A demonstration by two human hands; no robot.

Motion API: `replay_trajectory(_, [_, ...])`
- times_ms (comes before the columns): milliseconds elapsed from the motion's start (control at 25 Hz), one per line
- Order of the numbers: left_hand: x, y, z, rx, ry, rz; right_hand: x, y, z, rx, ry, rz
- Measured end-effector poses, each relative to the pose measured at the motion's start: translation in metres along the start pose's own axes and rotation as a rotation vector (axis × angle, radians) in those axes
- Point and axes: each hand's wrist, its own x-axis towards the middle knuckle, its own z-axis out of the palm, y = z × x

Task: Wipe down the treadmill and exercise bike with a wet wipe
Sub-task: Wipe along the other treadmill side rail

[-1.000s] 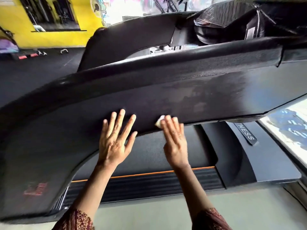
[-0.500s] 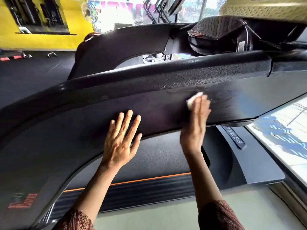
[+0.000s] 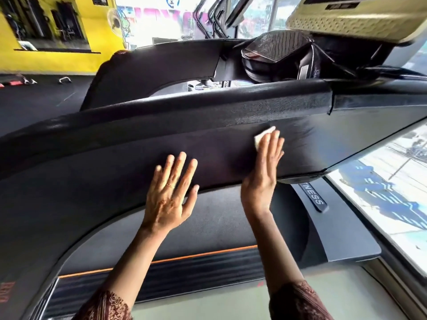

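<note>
A black treadmill side panel (image 3: 92,181) with a textured handrail (image 3: 231,107) along its top fills the view. My right hand (image 3: 263,172) lies flat on the panel with straight fingers, pressing a small white wet wipe (image 3: 263,134) against it just under the handrail. Only the wipe's upper corner shows past my fingertips. My left hand (image 3: 171,195) rests flat on the panel to the left, fingers spread, holding nothing. The panel looks shiny and wet to the right of the wipe.
Below the panel lies the treadmill belt (image 3: 219,227) with an orange stripe and a grey side rail (image 3: 346,245). The console (image 3: 360,17) and a black cup holder (image 3: 277,56) sit above right. A second handrail (image 3: 150,70) and a yellow wall (image 3: 46,58) stand beyond.
My right hand has slid the wipe up and to the right, from the panel's lower edge to just under the handrail. My left hand has stayed flat in place.
</note>
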Motion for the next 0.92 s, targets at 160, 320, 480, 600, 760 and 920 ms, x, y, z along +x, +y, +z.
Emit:
replay_trajectory(160, [0.017, 0.026, 0.014, -0.028, -0.003, -0.020, -0.032, 0.035, -0.014, 0.007, -0.342, -0.404])
replay_trajectory(320, [0.032, 0.049, 0.026, -0.013, 0.031, -0.024, -0.006, 0.083, -0.055, 0.023, 0.081, 0.085])
replay_trajectory(480, [0.049, 0.068, 0.037, -0.023, 0.028, -0.067, 0.038, 0.066, -0.049, 0.096, 0.252, 0.283])
replay_trajectory(600, [0.052, 0.074, 0.041, -0.026, 0.026, -0.105, 0.006, 0.040, -0.028, 0.171, -0.154, -0.107])
replay_trajectory(760, [0.049, 0.072, 0.041, 0.012, 0.048, -0.078, -0.002, 0.067, -0.051, 0.233, -0.095, -0.071])
replay_trajectory(920, [0.049, 0.074, 0.046, 0.037, 0.063, -0.087, 0.048, 0.103, -0.068, 0.095, 0.300, 0.327])
